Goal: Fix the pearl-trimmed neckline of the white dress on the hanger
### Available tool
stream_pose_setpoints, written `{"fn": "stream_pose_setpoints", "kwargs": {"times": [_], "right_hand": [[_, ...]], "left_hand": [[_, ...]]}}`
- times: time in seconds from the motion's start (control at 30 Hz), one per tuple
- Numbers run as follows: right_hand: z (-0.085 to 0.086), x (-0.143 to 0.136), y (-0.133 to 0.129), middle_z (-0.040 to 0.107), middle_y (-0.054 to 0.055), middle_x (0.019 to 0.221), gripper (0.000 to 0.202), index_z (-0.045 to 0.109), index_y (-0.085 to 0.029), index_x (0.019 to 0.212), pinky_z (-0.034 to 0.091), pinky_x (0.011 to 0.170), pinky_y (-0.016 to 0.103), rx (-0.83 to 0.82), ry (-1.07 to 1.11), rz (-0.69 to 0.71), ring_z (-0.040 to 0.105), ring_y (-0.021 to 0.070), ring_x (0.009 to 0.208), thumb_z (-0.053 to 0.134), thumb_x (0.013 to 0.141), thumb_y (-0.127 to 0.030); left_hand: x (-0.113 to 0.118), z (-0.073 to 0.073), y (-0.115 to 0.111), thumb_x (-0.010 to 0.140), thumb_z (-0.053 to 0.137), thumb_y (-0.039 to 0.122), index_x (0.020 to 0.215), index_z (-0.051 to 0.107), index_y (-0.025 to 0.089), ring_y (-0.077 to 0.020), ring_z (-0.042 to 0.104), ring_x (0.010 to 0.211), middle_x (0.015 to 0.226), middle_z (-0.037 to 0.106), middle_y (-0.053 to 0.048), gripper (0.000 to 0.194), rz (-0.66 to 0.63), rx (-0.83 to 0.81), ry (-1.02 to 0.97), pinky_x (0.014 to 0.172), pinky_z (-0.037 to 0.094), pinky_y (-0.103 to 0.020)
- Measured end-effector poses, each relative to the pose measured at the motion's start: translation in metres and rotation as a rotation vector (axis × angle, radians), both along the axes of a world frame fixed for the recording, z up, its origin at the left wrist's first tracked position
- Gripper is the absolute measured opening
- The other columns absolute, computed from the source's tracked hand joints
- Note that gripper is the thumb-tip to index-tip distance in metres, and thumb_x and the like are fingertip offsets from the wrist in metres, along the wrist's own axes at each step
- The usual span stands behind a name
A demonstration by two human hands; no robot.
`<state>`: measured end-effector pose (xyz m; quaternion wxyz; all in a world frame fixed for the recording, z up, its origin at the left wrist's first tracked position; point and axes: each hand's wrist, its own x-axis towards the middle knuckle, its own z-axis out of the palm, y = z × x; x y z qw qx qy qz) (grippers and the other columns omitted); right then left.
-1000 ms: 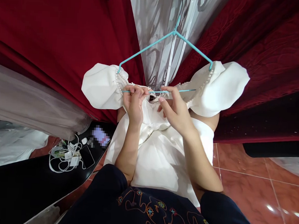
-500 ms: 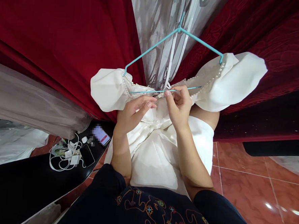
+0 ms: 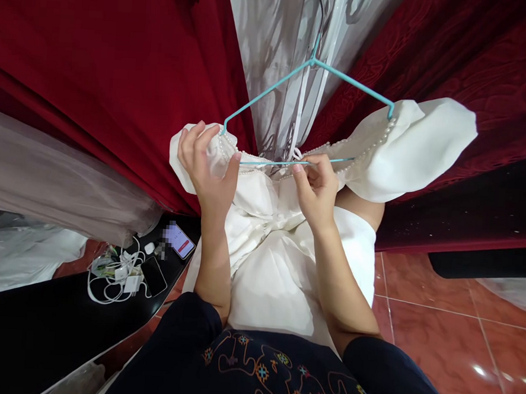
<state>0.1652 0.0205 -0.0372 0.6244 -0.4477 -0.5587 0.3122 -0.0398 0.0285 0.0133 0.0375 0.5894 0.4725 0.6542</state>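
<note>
A white dress (image 3: 280,275) with puffed sleeves and pearl-beaded edges hangs on a light blue hanger (image 3: 350,80). My left hand (image 3: 207,164) is at the left puffed sleeve (image 3: 182,168), fingers spread and raised beside the hanger's left end. My right hand (image 3: 317,188) is closed, thumb and fingers pinched at the middle of the hanger's lower bar, by the beaded neckline. A thin white strap (image 3: 299,113) runs up from near those fingertips.
Red drapes (image 3: 120,51) and a sheer white fabric (image 3: 272,43) hang behind. On the left, a black table (image 3: 27,337) bears two phones, a white case and tangled white cables (image 3: 110,291). Red floor tiles (image 3: 437,326) lie at the right.
My left hand has moved up and left from near the lower bar to the left sleeve, its fingers spreading. The hanger's top has dipped slightly. My right hand stays at the bar.
</note>
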Motion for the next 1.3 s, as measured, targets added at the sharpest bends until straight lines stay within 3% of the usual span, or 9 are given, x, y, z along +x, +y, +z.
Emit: {"fn": "stream_pose_setpoints", "kwargs": {"times": [0.07,0.17,0.3,0.47,0.63,0.8,0.97,1.1,1.3], "right_hand": [[0.001,0.000,-0.002,0.041,-0.007,0.068,0.036,0.057,-0.025,0.097,0.029,0.059,0.028,0.031,-0.007,-0.038,0.037,0.0081,0.058,0.066,0.100,-0.059],[0.002,0.000,-0.003,0.038,-0.007,0.065,0.035,0.057,-0.024,0.091,0.029,0.059,0.028,0.076,-0.015,-0.134,0.035,0.0083,0.058,0.067,0.100,-0.056],[0.003,0.005,0.000,0.037,-0.007,0.063,0.034,0.057,-0.024,0.088,0.028,0.060,0.028,0.091,-0.030,-0.204,0.034,0.0083,0.057,0.071,0.098,-0.053],[0.008,0.007,0.001,0.040,-0.006,0.064,0.040,0.058,-0.024,0.086,0.030,0.058,0.028,0.085,-0.052,-0.206,0.036,0.0086,0.057,0.072,0.095,-0.060],[0.013,-0.004,-0.005,0.042,-0.005,0.063,0.044,0.060,-0.023,0.085,0.032,0.056,0.026,0.066,-0.021,-0.190,0.040,0.0083,0.058,0.073,0.093,-0.064],[0.010,-0.012,-0.002,0.043,-0.005,0.063,0.047,0.060,-0.024,0.086,0.033,0.056,0.026,0.042,0.018,-0.157,0.040,0.0087,0.059,0.074,0.091,-0.068],[0.005,-0.013,0.002,0.046,-0.006,0.065,0.042,0.060,-0.023,0.089,0.033,0.058,0.026,0.053,0.053,-0.143,0.042,0.0081,0.060,0.076,0.092,-0.063],[0.005,-0.010,0.001,0.046,-0.006,0.067,0.041,0.060,-0.023,0.090,0.033,0.057,0.026,0.069,0.048,-0.144,0.042,0.0076,0.061,0.075,0.093,-0.061],[0.012,-0.019,0.001,0.049,-0.005,0.072,0.032,0.063,-0.023,0.094,0.035,0.056,0.026,0.131,0.043,-0.136,0.044,0.0073,0.061,0.074,0.097,-0.054]], "left_hand": [[0.003,-0.010,0.011,0.086,0.085,0.034,0.123,0.073,0.025,-0.0311,0.046,0.157,0.141,0.067,-0.008,0.040,0.031,0.011,-0.015,0.141,0.020,-0.056],[0.005,-0.019,0.022,0.096,0.069,0.028,0.119,0.074,0.023,-0.0271,0.059,0.145,0.130,0.072,-0.007,0.024,0.031,0.030,-0.093,0.136,0.034,-0.051],[-0.008,-0.013,0.030,0.098,0.056,0.019,0.108,0.076,0.019,-0.0220,0.073,0.116,0.109,0.076,-0.004,0.022,0.059,-0.036,-0.181,0.113,0.054,-0.038],[-0.039,-0.007,0.039,0.099,0.047,0.010,0.100,0.073,0.019,-0.0170,0.071,0.098,0.099,0.073,-0.001,0.027,0.181,-0.016,-0.311,0.097,0.056,-0.031],[-0.054,-0.034,0.026,0.094,0.058,0.014,0.098,0.074,0.018,-0.0169,0.069,0.094,0.096,0.073,-0.003,0.016,0.210,0.059,-0.340,0.095,0.055,-0.030],[-0.043,-0.054,0.009,0.096,0.067,0.024,0.101,0.078,0.020,-0.0178,0.073,0.099,0.103,0.080,-0.005,0.014,-0.121,-0.249,-0.226,0.096,0.056,-0.029],[-0.014,-0.042,0.000,0.100,0.069,0.034,0.115,0.083,0.021,-0.0247,0.075,0.125,0.126,0.082,-0.011,0.024,-0.511,-0.339,-0.015,0.116,0.054,-0.039],[0.015,-0.036,-0.005,0.101,0.072,0.040,0.132,0.078,0.024,-0.0279,0.069,0.139,0.142,0.076,-0.011,0.036,-0.610,-0.234,-0.092,0.122,0.052,-0.043],[0.052,-0.040,-0.009,0.104,0.067,0.046,0.107,0.075,0.024,-0.0245,0.080,0.114,0.107,0.083,-0.005,0.024,-0.591,-0.178,-0.485,0.107,0.061,-0.039]]}}
